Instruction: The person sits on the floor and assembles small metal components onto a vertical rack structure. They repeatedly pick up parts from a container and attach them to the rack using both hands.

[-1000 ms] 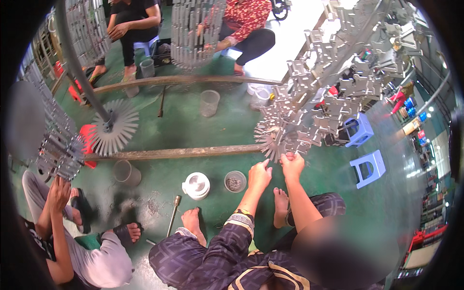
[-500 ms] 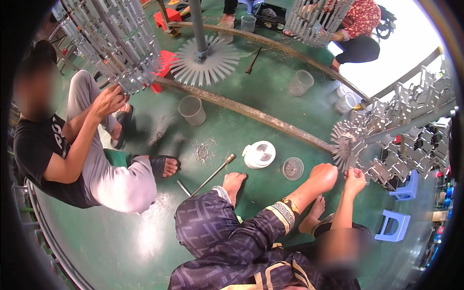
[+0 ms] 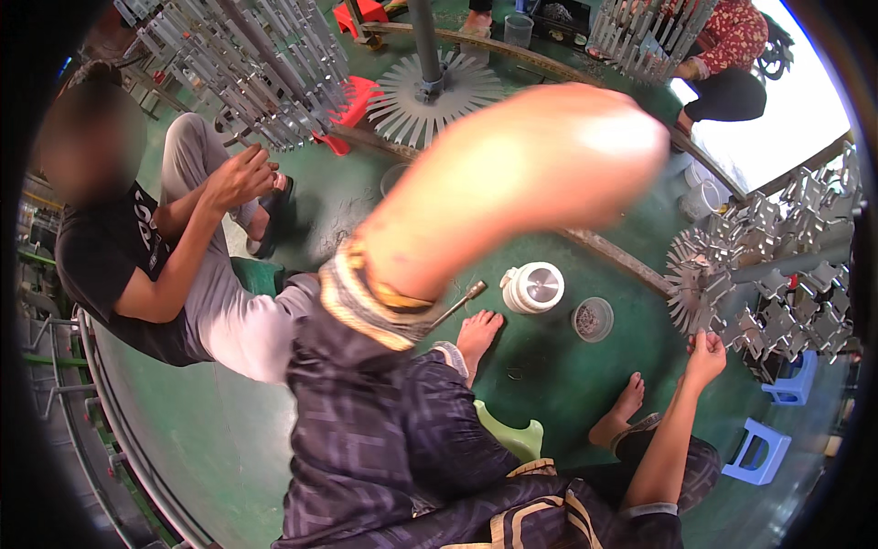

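Observation:
My left hand (image 3: 585, 151) is raised close to the camera across the middle of the view, smeared by motion. Its fingers are turned away, so I cannot tell what they hold. A patterned dark sleeve and a gold-coloured bracelet (image 3: 389, 285) show at its wrist. On the right, my right hand (image 3: 706, 359) is closed in a pinch at the lower edge of a rack hung with bent metal plates (image 3: 794, 306). Whatever lies between its fingertips is too small to make out. Just left of that hand is the rack's slotted metal disc (image 3: 688, 279).
A clear cup of small metal pieces (image 3: 593, 320) and a white lidded container (image 3: 533, 287) stand on the green floor. A co-worker (image 3: 151, 265) sits at left beside another rack (image 3: 256, 69). Blue stools (image 3: 757, 453) are at right; a metal beam (image 3: 617, 259) crosses the floor.
My left hand has left the rack's side and swung up and left toward the camera. My right hand stays by the rack. The whole view has shifted, so things appear further right.

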The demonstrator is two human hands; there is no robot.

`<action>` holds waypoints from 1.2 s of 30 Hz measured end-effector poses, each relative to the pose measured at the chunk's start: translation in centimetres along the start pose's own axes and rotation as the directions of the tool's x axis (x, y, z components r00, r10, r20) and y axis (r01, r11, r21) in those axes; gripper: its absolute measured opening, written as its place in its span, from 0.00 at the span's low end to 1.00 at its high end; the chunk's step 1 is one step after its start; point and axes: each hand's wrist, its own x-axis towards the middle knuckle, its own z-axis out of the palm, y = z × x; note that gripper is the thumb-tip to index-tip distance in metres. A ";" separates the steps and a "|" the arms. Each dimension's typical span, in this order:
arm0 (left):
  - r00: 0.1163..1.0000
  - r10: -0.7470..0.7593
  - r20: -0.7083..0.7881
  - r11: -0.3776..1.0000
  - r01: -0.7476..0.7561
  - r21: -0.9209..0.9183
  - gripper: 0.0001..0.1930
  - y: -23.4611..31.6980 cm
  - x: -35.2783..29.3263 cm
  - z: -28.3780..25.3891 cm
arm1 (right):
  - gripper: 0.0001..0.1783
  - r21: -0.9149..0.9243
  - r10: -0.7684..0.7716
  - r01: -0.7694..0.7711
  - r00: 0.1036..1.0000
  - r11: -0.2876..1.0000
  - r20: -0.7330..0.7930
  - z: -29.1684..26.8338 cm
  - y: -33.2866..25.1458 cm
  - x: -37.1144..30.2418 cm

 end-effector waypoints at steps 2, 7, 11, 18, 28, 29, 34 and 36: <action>0.979 -0.199 -0.050 0.972 0.204 0.119 0.05 -3.4 -4.5 1.3 | 0.09 0.007 0.002 -0.003 1.000 1.000 0.028 0.9 -0.1 -0.3; 0.619 -0.781 0.084 0.609 0.784 -0.122 0.07 -12.1 -13.8 9.0 | 0.09 -0.035 -0.001 0.002 1.000 0.999 0.029 1.4 -0.5 -0.4; 0.320 -0.937 0.136 0.306 0.945 -0.119 0.06 -16.9 -19.2 18.6 | 0.08 -0.073 0.008 -0.007 1.000 0.997 0.017 1.3 -1.0 -0.4; -0.087 -0.996 0.007 -0.087 0.996 -0.036 0.06 -18.6 -26.5 32.1 | 0.08 -0.138 -0.040 0.040 0.999 0.990 0.006 0.6 -0.5 0.3; 0.362 -0.914 -0.183 0.382 0.920 -0.090 0.17 -15.7 -28.3 39.3 | 0.09 -0.175 -0.081 0.086 0.996 0.981 0.039 1.4 -0.7 0.8; 0.342 -0.933 -0.110 0.351 0.934 -0.073 0.13 -15.1 -27.9 39.4 | 0.09 -0.174 -0.082 0.088 0.996 0.981 0.038 1.4 -0.7 0.9; 0.092 -0.995 0.046 0.088 0.992 -0.086 0.05 -14.8 -28.5 38.9 | 0.09 -0.162 -0.079 0.086 0.996 0.983 0.053 1.0 0.2 1.6; 0.042 -0.997 -0.069 0.053 0.985 -0.164 0.05 -15.8 -28.9 39.0 | 0.09 -0.160 -0.074 0.081 0.996 0.984 0.048 1.0 0.1 1.5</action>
